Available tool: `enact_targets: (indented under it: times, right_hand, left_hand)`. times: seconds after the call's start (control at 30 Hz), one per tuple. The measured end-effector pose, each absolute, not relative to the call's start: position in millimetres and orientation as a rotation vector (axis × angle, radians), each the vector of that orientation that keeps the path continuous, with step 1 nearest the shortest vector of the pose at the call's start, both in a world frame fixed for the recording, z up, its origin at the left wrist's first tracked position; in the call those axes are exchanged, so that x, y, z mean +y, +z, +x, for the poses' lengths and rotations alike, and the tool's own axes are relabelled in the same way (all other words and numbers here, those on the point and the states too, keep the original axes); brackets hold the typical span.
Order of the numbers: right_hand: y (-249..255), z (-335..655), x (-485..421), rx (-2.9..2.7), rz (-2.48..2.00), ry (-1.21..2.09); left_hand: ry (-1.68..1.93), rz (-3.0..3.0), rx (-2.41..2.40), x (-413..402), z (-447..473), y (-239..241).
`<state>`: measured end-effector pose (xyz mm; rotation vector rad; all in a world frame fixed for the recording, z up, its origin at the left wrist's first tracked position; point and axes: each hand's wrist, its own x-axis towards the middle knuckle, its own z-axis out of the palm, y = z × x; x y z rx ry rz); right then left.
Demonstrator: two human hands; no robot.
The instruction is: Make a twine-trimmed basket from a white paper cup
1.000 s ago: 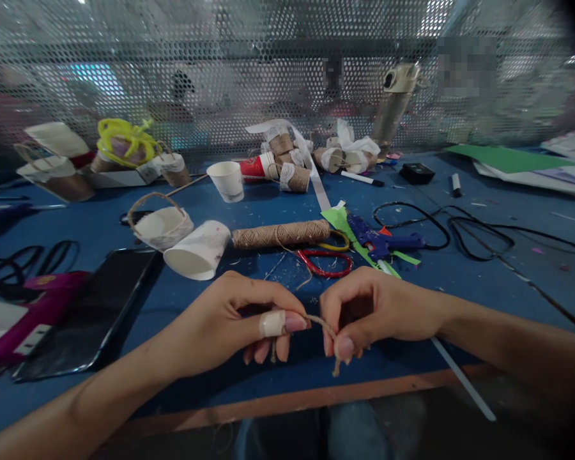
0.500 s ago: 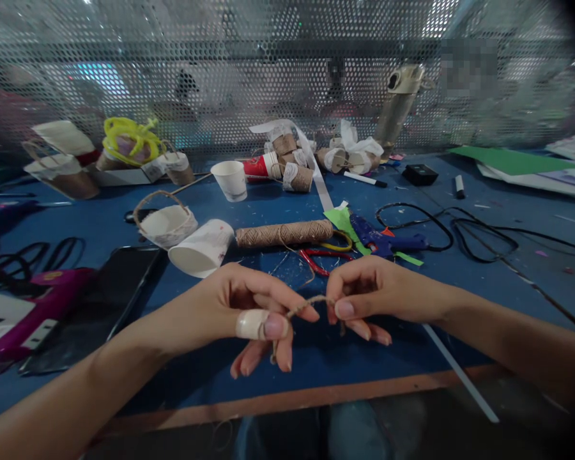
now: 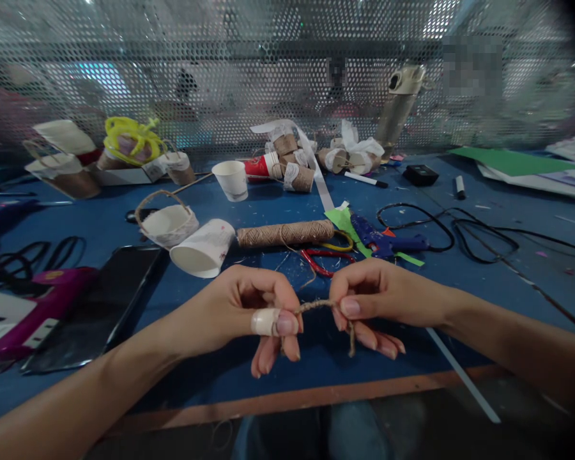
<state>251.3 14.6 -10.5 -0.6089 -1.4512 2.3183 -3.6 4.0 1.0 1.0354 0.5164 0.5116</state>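
A short piece of twisted brown twine stretches between my two hands above the front of the blue table. My left hand, with a bandage around its thumb, pinches one end between thumb and index finger. Thumb and fingers of my right hand pinch the other end, and a tail of twine hangs below them. Just beyond my hands lies a roll of brown twine, beside scissors with red and yellow handles. A white paper cup lies on its side next to a small cup basket with a twine handle.
On the right lies a blue glue gun with a black cord. To the left are a phone and a magenta tool. An upright paper cup and several small cup baskets stand toward the metal mesh. A white stick overhangs the front edge.
My left hand has shifted slightly right and its index finger has closed down onto the twine. The twine is straighter, and a longer tail hangs below my right hand.
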Motion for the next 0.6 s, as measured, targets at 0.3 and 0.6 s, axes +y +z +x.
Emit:
enact_targets:
  times: [0.3, 0.6]
  right_hand:
    - [-16.8, 247.1, 12.0, -1.42, -0.479, 2.292]
    - [-18.7, 248.7, 15.8, -1.489, -0.543, 2.064]
  left_hand:
    - [0.484, 0.95, 0.424, -1.0, -1.8, -2.1]
    - [0.529, 0.987, 0.461, 2.0, 1.7, -2.1]
